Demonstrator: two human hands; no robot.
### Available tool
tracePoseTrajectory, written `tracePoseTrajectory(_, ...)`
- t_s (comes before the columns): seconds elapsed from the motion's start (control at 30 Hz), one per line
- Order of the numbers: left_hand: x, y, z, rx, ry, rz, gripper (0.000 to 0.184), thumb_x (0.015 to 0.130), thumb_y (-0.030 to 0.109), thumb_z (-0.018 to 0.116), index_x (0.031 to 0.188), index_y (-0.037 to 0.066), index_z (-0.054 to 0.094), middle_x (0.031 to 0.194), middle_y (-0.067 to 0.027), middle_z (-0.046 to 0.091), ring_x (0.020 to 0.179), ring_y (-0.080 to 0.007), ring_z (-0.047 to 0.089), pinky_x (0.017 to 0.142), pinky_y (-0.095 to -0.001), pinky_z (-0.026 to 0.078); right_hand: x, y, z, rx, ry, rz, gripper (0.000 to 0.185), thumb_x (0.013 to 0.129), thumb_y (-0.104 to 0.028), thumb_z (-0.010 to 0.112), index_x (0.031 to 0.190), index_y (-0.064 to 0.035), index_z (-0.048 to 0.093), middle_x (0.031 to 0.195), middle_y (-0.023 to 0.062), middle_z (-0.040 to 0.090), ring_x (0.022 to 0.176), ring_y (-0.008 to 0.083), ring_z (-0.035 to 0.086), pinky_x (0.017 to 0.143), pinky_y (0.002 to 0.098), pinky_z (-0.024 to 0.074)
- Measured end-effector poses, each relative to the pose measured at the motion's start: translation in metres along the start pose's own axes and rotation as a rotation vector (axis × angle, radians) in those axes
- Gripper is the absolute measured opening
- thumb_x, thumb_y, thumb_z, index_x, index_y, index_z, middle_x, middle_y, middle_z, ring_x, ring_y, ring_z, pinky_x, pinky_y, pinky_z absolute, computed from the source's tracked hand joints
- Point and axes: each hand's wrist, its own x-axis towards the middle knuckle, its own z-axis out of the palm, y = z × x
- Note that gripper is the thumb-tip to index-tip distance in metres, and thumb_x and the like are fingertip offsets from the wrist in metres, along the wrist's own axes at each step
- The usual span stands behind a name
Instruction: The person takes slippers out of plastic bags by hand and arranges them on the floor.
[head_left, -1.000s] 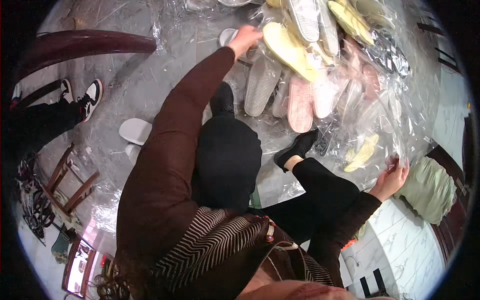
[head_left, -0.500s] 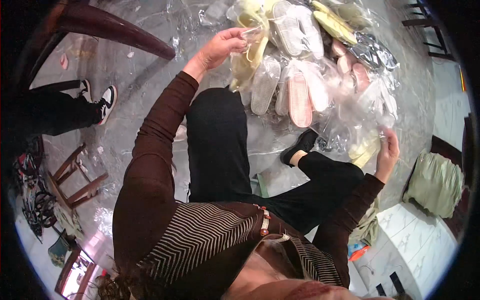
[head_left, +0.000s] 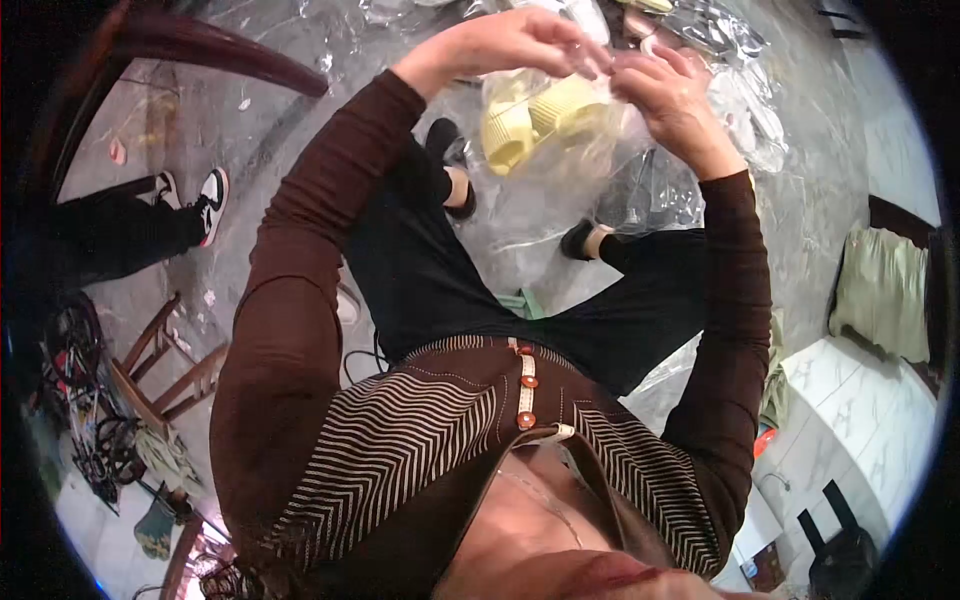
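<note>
A clear plastic bag (head_left: 590, 145) with a pair of ribbed yellow slippers (head_left: 507, 128) in it hangs in front of my knees. My left hand (head_left: 525, 45) pinches the bag's upper edge, fingers closed. Close beside it, my right hand (head_left: 668, 95) is closed on the same edge, a little lower. The fingertips of both hands nearly meet, and the exact grip on the thin film is hard to make out. Behind my hands lie more bagged slippers (head_left: 755, 115), partly hidden by them.
Dark bagged footwear (head_left: 645, 190) lies on the grey marbled floor by my right foot. A dark red furniture leg (head_left: 230, 50) slants in at upper left. Another person's sneaker (head_left: 213, 205) stands at left, near a wooden stool (head_left: 165, 370). A green-covered seat (head_left: 885, 290) is at right.
Both hands have come together from far apart, over the floor before me. The bagged yellow slippers now hang between them. My legs have spread, and the pile sits farther up in view.
</note>
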Motion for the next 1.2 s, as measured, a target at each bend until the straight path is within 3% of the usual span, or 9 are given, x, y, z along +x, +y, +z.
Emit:
tracePoseTrajectory(0.2, -0.001, -0.030, 0.001, -0.606, 0.431, 0.007, 0.028, 0.081, 0.022, 0.056, 0.103, 0.005, 0.053, 0.101, -0.0033, 0.057, 0.082, -0.0123, 0.054, 0.072, -0.0252, 0.043, -0.029, 0.019, 0.006, 0.164, 0.351, 0.303, 0.015, 0.075, 0.000, 0.053, 0.089, -0.0066, 0.057, 0.088, 0.0090, 0.059, 0.087, 0.0294, 0.055, 0.077, 0.0321, 0.0443)
tracePoseTrajectory(0.37, -0.014, -0.058, -0.012, -0.459, 0.800, -0.529, 0.023, 0.082, 0.025, 0.052, 0.092, 0.005, 0.055, 0.077, -0.0023, 0.055, 0.068, -0.0119, 0.053, 0.057, -0.0243, 0.042, -0.033, 0.038, -0.006, 0.215, 0.422, 0.322, 0.019, 0.076, 0.002, 0.053, 0.093, -0.0051, 0.057, 0.089, 0.0092, 0.059, 0.085, 0.0240, 0.058, 0.074, 0.0299, 0.0465)
tracePoseTrajectory(0.5, -0.017, -0.101, -0.008, -0.197, 0.714, -0.775, 0.023, 0.080, 0.027, 0.053, 0.088, 0.006, 0.054, 0.073, -0.0023, 0.053, 0.065, -0.0116, 0.051, 0.054, -0.0244, 0.040, -0.030, 0.030, -0.040, 0.016, 0.289, 0.339, 0.021, 0.076, 0.005, 0.052, 0.094, -0.0028, 0.057, 0.093, 0.0099, 0.060, 0.087, 0.0165, 0.058, 0.076, 0.0263, 0.0456)
tracePoseTrajectory(0.6, -0.007, -0.085, -0.008, -0.138, 0.637, -0.908, 0.023, 0.080, 0.027, 0.053, 0.085, 0.005, 0.054, 0.072, -0.0018, 0.052, 0.064, -0.0116, 0.050, 0.053, -0.0255, 0.039, -0.033, 0.029, -0.077, 0.186, 0.748, 0.301, 0.020, 0.077, 0.004, 0.050, 0.095, -0.0019, 0.058, 0.094, 0.0072, 0.061, 0.085, 0.0112, 0.058, 0.074, 0.0224, 0.0445)
tracePoseTrajectory(0.67, -0.011, -0.092, 0.005, -0.125, 0.586, -0.995, 0.022, 0.079, 0.027, 0.053, 0.084, 0.005, 0.054, 0.071, -0.0016, 0.051, 0.064, -0.0116, 0.049, 0.052, -0.0260, 0.039, -0.039, 0.031, -0.082, 0.069, 0.665, 0.323, 0.020, 0.078, 0.004, 0.049, 0.095, -0.0017, 0.058, 0.093, 0.0067, 0.061, 0.083, 0.0110, 0.058, 0.073, 0.0220, 0.0443)
tracePoseTrajectory(0.77, -0.009, -0.151, 0.020, -0.145, 0.540, -0.980, 0.043, 0.075, 0.029, 0.056, 0.108, 0.002, 0.048, 0.111, -0.0159, 0.053, 0.097, -0.0239, 0.053, 0.078, -0.0313, 0.046, -0.053, 0.042, -0.096, -0.203, 0.540, 0.350, 0.020, 0.079, 0.004, 0.047, 0.094, -0.0012, 0.059, 0.091, 0.0058, 0.062, 0.080, 0.0104, 0.058, 0.072, 0.0213, 0.0440)
tracePoseTrajectory(0.83, -0.015, -0.164, 0.044, -0.139, 0.582, -0.946, 0.046, 0.074, 0.029, 0.057, 0.110, 0.002, 0.047, 0.107, -0.0157, 0.054, 0.097, -0.0237, 0.053, 0.080, -0.0320, 0.044, -0.080, 0.045, -0.107, -0.278, 0.654, 0.497, 0.018, 0.079, 0.003, 0.048, 0.093, 0.0005, 0.059, 0.087, 0.0053, 0.062, 0.077, 0.0099, 0.058, 0.071, 0.0211, 0.0441)
tracePoseTrajectory(0.9, -0.018, -0.177, 0.065, -0.091, 0.654, -0.874, 0.052, 0.072, 0.028, 0.058, 0.114, 0.001, 0.046, 0.099, -0.0153, 0.056, 0.097, -0.0233, 0.053, 0.084, -0.0332, 0.041, -0.108, 0.050, -0.098, -0.164, 0.776, 0.792, 0.015, 0.077, 0.002, 0.050, 0.089, 0.0007, 0.060, 0.081, 0.0054, 0.061, 0.072, 0.0108, 0.057, 0.068, 0.0219, 0.0449)
tracePoseTrajectory(1.2, -0.028, -0.237, 0.092, 0.468, 0.372, -1.128, 0.056, 0.074, 0.022, 0.053, 0.125, 0.011, 0.033, 0.125, -0.0225, 0.032, 0.112, -0.0382, 0.038, 0.089, -0.0493, 0.031, -0.192, 0.060, 0.010, 0.616, 1.170, 1.089, 0.035, 0.078, 0.000, 0.053, 0.112, 0.0028, 0.042, 0.075, 0.0072, 0.057, 0.068, 0.0136, 0.055, 0.063, 0.0241, 0.0459)
